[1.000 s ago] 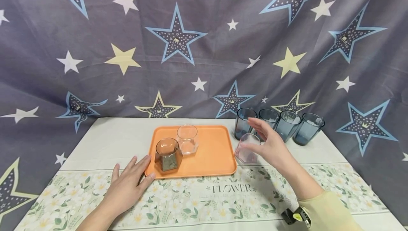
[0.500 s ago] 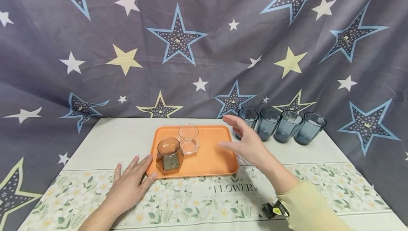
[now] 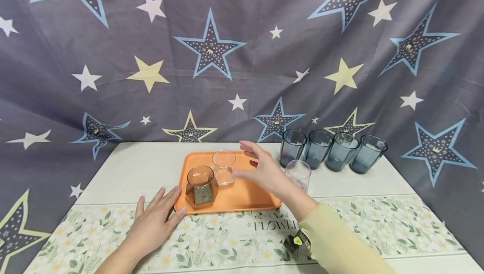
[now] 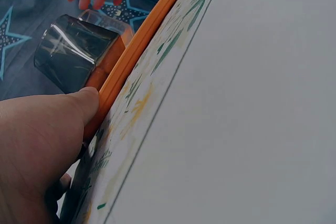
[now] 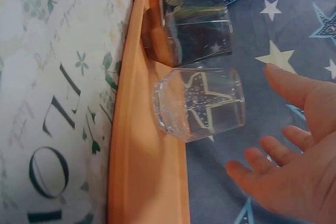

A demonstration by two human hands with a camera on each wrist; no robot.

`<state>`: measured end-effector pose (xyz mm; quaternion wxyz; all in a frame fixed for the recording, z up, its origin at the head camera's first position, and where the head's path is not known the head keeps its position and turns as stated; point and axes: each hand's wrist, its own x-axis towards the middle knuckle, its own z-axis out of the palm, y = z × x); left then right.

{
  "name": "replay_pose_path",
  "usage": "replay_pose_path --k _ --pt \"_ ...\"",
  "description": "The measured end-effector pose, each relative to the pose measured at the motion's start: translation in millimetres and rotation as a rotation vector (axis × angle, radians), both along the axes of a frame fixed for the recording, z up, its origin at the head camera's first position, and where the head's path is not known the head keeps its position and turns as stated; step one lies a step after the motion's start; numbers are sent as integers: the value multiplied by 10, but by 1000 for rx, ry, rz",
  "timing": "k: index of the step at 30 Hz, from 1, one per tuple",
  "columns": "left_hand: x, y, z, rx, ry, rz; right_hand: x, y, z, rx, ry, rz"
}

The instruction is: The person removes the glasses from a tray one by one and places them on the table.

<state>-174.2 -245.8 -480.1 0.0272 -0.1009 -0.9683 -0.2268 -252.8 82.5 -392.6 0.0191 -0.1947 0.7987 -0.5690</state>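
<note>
Spreading across the lower frame, the surface [image 3: 147,162] held an orange tray [image 3: 249,198] at centre. At lower left, the left hand [image 3: 151,221] rested relaxed fingers on its edge; near centre, the right hand [image 3: 266,173], open and empty, hung near the clear glass [image 3: 223,168], on the tray, upper right of the dark glass [image 3: 202,189]. The step looked like a reach; next, the fingers likely needed closing round the clear glass.

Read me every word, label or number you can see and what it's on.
"FLOWE": tablecloth; the right sleeve partly covers what follows.
Small script lettering, same cloth: too blurred to read.
Glasses and orange tray: no readable text.
</note>
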Motion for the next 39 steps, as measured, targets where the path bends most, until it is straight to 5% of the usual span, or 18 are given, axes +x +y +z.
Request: replay_pose_path --k 15,39 --pt "31 -28 -2 -4 -8 6 -212 -260 -200 56 -109 16" --pt "31 9 17 1 14 -2 -340 -331 -320 -47 -218 97"
